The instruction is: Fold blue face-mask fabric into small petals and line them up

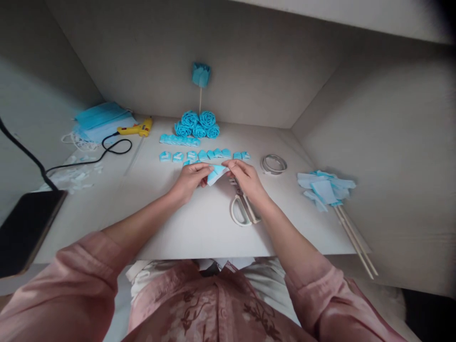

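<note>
Between my two hands is a small folded piece of blue and white mask fabric (217, 175), raised a little over the table. My left hand (193, 179) pinches its left side, and the fingertips of my right hand (245, 176) grip its upper right corner. Below my right hand lies a pair of scissors (239, 213) with white handles, its blades partly hidden. Just beyond my hands runs a row of small folded blue pieces (213, 154). Behind that row is a strip of overlapped blue pieces (180, 140).
Rolled blue rosettes (198, 124) are stacked at the back, by a blue flower (201, 75) on a stick. A yellow glue gun (137, 128) and face masks (101, 118) lie left, above a phone (30, 228). To the right are a tape roll (274, 164) and sticks (356, 240) with fabric.
</note>
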`<control>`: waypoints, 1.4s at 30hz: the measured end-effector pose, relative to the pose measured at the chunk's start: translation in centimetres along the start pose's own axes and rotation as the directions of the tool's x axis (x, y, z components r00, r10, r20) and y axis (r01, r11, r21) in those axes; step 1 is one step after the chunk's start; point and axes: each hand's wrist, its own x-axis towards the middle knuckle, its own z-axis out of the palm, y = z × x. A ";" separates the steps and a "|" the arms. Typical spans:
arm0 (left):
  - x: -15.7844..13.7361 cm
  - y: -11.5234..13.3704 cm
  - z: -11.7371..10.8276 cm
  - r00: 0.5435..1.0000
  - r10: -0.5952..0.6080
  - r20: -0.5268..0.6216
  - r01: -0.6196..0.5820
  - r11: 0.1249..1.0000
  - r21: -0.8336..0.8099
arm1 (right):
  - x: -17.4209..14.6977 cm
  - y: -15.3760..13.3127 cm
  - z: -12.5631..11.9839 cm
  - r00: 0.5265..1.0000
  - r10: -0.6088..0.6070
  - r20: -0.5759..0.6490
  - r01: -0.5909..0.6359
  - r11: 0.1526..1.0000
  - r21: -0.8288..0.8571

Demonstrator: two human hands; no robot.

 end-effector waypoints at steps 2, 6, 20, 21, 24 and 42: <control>-0.1 0.0 0.0 1.000 0.018 0.012 -0.018 1.000 0.003 | -0.1 -0.3 0.2 0.995 0.073 0.071 -0.075 0.997 0.028; -0.2 0.0 0.1 0.998 0.041 0.040 -0.041 0.999 0.006 | -0.4 -0.9 0.7 0.979 0.109 0.174 -0.131 0.984 0.121; -0.3 -0.2 0.0 0.992 0.014 0.126 -0.007 0.998 -0.057 | 0.0 0.2 0.4 0.990 0.013 0.138 -0.017 0.999 0.031; -0.3 -0.2 0.0 0.992 0.030 0.121 -0.029 1.000 -0.006 | 0.0 0.2 0.4 0.990 0.014 0.142 -0.015 1.000 0.007; -0.3 0.1 0.0 0.991 0.082 0.102 -0.094 0.988 0.125 | -0.1 0.1 0.4 0.990 0.020 0.142 -0.008 0.997 -0.082; 0.1 0.4 -0.1 0.993 -0.095 0.065 0.111 0.944 -0.311 | 0.0 0.6 0.0 0.745 -0.627 0.227 0.619 0.524 -0.585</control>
